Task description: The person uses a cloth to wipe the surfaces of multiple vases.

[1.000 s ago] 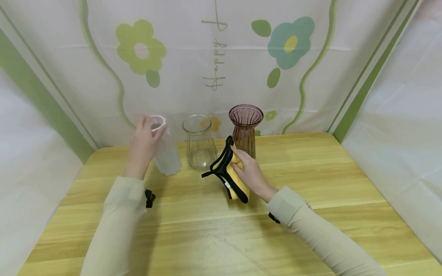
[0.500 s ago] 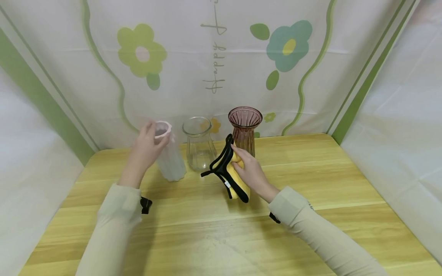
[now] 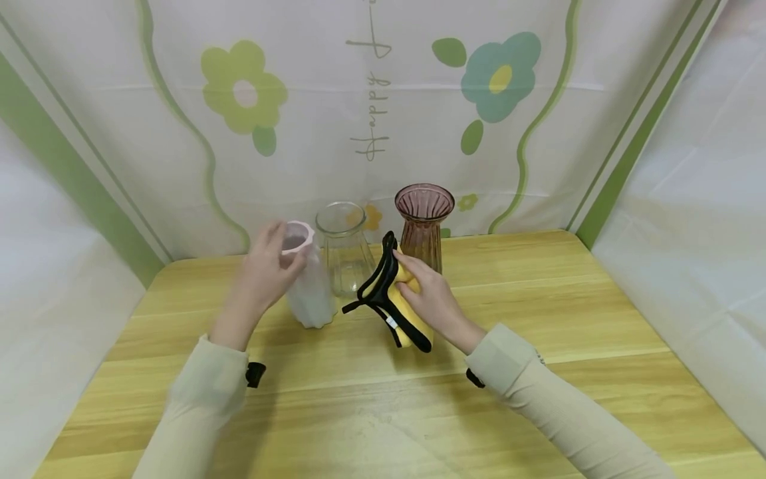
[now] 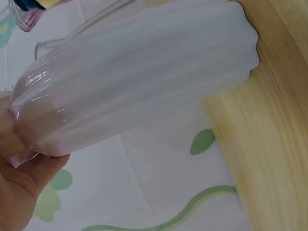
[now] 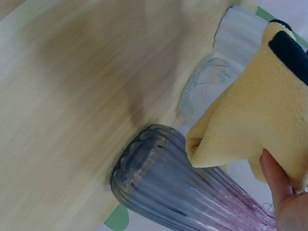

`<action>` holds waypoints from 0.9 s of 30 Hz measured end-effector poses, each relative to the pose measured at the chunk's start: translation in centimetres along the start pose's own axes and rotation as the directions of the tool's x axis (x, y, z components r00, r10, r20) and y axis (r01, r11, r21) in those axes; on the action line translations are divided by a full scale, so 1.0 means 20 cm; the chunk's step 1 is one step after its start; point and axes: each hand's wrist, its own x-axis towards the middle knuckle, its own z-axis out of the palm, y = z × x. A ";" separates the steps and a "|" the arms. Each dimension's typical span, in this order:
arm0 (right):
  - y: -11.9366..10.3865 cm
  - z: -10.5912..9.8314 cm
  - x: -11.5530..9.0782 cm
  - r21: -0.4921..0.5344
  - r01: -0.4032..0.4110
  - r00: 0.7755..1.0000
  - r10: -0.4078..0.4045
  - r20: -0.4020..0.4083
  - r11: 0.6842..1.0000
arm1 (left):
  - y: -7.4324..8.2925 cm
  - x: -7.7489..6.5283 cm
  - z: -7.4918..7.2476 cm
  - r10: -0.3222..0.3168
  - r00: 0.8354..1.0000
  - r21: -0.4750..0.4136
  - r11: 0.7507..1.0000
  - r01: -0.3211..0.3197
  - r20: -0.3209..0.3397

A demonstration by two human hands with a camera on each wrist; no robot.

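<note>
My left hand point(image 3: 254, 279) holds a frosted white vase point(image 3: 312, 296) by its pinkish, scalloped rim. In the left wrist view the thumb presses against the vase's neck. The vase stands at or just over the table; a gap under its base cannot be made out. My right hand point(image 3: 435, 303) pinches a folded yellow cloth point(image 3: 411, 307) with black edging and a small white tag, held up above the table. Just behind the cloth is a ribbed purple glass vase point(image 3: 423, 229), its lower part partly covered. A clear glass vase point(image 3: 346, 263) stands between the white vase and the cloth.
The wood-grain table point(image 3: 371, 412) reaches back to a white curtain point(image 3: 323, 113) printed with flowers and lettering. White cloth walls close in both sides. The clear vase stands very close to the white vase's right side.
The left hand has brought the white vase rightward and nearer to me, up beside the clear vase. The right hand and yellow cloth have hardly moved, shifting slightly left.
</note>
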 end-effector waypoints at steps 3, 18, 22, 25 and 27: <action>-0.01 0.01 0.00 0.008 0.009 1.000 -0.009 0.017 1.000 | 0.03 -0.02 0.01 0.007 1.000 0.005 1.000 -0.007 0.011; -0.10 0.01 0.00 0.044 0.131 0.991 -0.132 0.027 0.990 | 0.20 -0.07 0.09 0.171 0.982 0.014 0.985 -0.170 -0.079; -0.11 -0.01 -0.02 0.042 0.154 0.988 -0.154 0.011 0.987 | 0.26 -0.07 0.12 0.194 0.978 0.006 0.981 -0.194 -0.083; -0.10 -0.01 -0.03 0.043 0.167 0.986 -0.166 -0.007 0.985 | 0.32 -0.08 0.14 0.202 0.976 -0.008 0.979 -0.204 -0.079; -0.10 -0.01 -0.04 0.036 0.162 0.987 -0.161 -0.020 0.986 | 0.34 -0.07 0.16 0.206 0.975 -0.017 0.978 -0.208 -0.079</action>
